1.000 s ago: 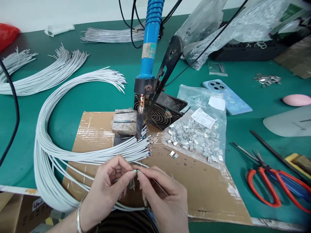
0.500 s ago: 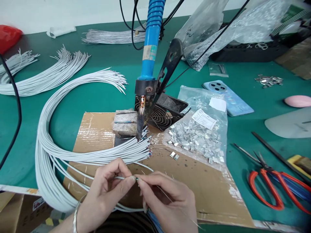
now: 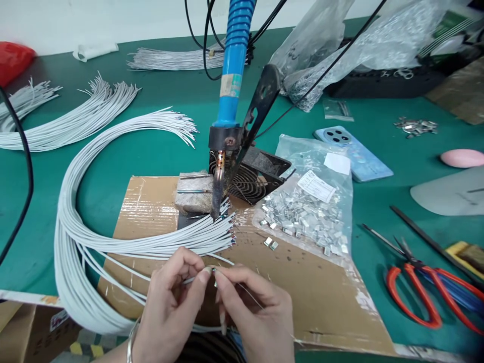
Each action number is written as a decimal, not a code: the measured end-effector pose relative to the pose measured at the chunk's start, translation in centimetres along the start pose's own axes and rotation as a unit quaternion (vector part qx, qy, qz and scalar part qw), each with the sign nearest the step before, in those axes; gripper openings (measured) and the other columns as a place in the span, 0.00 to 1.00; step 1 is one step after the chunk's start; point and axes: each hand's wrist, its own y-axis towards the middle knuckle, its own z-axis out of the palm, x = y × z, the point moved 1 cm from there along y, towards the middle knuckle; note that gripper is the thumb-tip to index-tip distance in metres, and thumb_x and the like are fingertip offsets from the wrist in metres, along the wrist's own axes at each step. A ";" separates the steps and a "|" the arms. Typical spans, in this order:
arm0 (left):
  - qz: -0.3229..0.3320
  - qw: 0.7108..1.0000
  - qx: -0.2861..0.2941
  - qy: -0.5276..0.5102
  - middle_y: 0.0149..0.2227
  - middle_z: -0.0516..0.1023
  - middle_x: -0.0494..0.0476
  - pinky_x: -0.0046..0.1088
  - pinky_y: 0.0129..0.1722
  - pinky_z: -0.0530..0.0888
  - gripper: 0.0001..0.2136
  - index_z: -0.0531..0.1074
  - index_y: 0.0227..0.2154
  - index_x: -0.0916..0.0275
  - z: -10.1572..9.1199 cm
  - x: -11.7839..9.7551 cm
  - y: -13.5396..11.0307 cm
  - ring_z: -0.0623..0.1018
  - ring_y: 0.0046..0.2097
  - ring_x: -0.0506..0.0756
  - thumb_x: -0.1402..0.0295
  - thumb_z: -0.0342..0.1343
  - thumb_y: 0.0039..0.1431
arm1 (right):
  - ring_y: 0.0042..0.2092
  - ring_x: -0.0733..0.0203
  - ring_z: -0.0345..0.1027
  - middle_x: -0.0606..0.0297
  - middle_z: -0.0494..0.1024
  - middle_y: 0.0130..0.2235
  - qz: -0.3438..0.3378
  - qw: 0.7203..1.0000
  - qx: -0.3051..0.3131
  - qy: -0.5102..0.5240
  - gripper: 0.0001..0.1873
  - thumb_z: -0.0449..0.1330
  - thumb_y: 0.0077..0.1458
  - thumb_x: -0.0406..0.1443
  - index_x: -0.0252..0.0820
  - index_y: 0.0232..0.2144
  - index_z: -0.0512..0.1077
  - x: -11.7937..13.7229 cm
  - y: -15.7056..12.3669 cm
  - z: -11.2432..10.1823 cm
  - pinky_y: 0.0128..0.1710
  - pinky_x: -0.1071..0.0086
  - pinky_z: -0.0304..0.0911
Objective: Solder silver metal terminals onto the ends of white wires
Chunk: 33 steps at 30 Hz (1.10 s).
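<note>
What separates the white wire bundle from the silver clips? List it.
The long white wire bundle is thin and curved; the small silver metal clips are short, rectangular. The wires sweep loose across brown cardboard and a green mat; the clips lie heaped in a clear plastic bag. Both rest on the cardboard.

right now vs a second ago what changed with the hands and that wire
The right hand has drawn back to the left, and the left hand has edged right, so they sit closer together. Their fingertips still meet on the end of the thin white wire, and nothing was let go. The soldering iron, the bag of metal clips and the white wire bundle stayed where they were.
</note>
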 end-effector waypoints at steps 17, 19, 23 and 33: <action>-0.060 0.995 -0.030 -0.074 0.22 0.72 0.47 0.18 0.23 0.65 0.11 0.72 0.29 0.62 0.7 -0.6 0.0 0.67 0.23 0.47 0.61 0.66 0.58 | 0.21 0.68 0.64 0.69 0.74 0.20 -0.006 1.000 -0.003 0.012 0.06 0.68 0.53 0.32 0.46 0.28 0.85 1.2 0.4 -0.5 0.20 0.77 0.58; -0.060 0.996 -0.031 -0.065 0.21 0.72 0.47 0.19 0.22 0.64 0.12 0.72 0.30 0.62 0.9 -0.6 -0.1 0.66 0.22 0.47 0.60 0.65 0.58 | 0.21 0.67 0.63 0.68 0.74 0.20 0.023 0.999 -0.012 0.038 0.06 0.68 0.53 0.33 0.45 0.26 0.85 0.9 0.2 -0.3 0.20 0.76 0.58; -0.083 0.991 -0.023 -0.102 0.20 0.71 0.47 0.19 0.21 0.63 0.16 0.70 0.30 0.61 0.9 -0.5 -0.1 0.66 0.21 0.47 0.54 0.63 0.60 | 0.22 0.68 0.63 0.68 0.75 0.21 0.032 0.998 -0.021 0.055 0.07 0.67 0.53 0.33 0.45 0.26 0.84 0.4 -0.2 0.3 0.22 0.76 0.61; -0.058 0.995 -0.016 -0.079 0.21 0.74 0.48 0.21 0.23 0.66 0.14 0.70 0.30 0.61 0.6 -0.3 0.2 0.68 0.22 0.48 0.55 0.61 0.62 | 0.21 0.69 0.64 0.68 0.75 0.20 0.128 0.987 0.014 0.099 0.05 0.70 0.51 0.38 0.46 0.28 0.86 1.5 0.7 -0.1 0.19 0.79 0.62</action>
